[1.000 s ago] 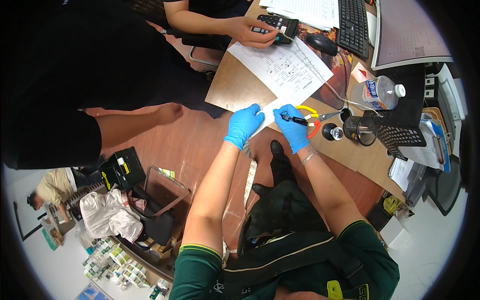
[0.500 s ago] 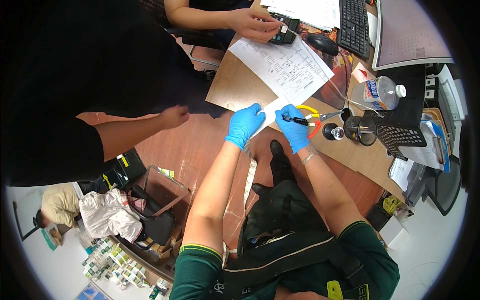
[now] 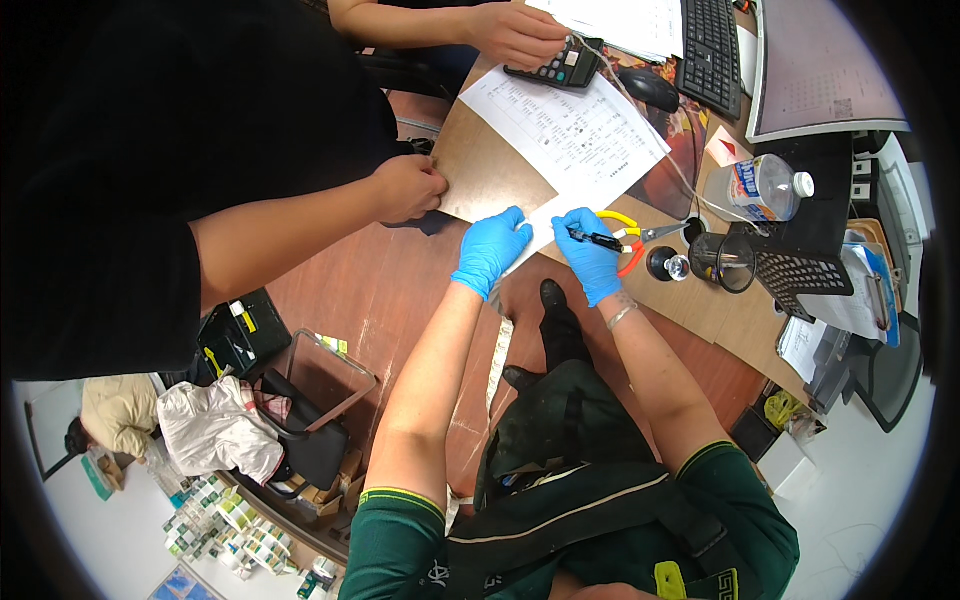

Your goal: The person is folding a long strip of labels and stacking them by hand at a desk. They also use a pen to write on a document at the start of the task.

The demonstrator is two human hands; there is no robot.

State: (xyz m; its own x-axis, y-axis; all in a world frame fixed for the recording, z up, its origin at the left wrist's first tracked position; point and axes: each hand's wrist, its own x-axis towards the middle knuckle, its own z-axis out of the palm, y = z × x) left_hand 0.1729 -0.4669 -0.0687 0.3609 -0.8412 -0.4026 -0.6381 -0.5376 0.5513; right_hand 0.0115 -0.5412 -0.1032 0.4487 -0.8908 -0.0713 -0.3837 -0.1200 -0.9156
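My left hand (image 3: 490, 250), in a blue glove, closes on a narrow white paper strip (image 3: 541, 232) at the table's near edge. A pale printed band (image 3: 499, 360) hangs below that hand toward the floor; whether it joins the strip is hidden. My right hand (image 3: 592, 265), also gloved, grips a black pen (image 3: 596, 239) over the wooden table, just right of the strip. Scissors with yellow and red handles (image 3: 632, 240) lie beside my right fingers. Beyond the strip rests a large printed sheet (image 3: 570, 140).
A calculator (image 3: 570, 66) lies under one person's hand (image 3: 515, 36); another person's hand (image 3: 410, 188) touches the left table edge. To the right stand a clear bottle (image 3: 765, 188), a mesh pen cup (image 3: 722, 262) and a small black-based stamp (image 3: 666, 264). Keyboard (image 3: 708, 55) and mouse (image 3: 648, 89) sit farther back.
The person at left has moved a hand rightward and up to the table edge. The other person's hand has shifted slightly, showing more of the calculator. My hands stay almost in place.
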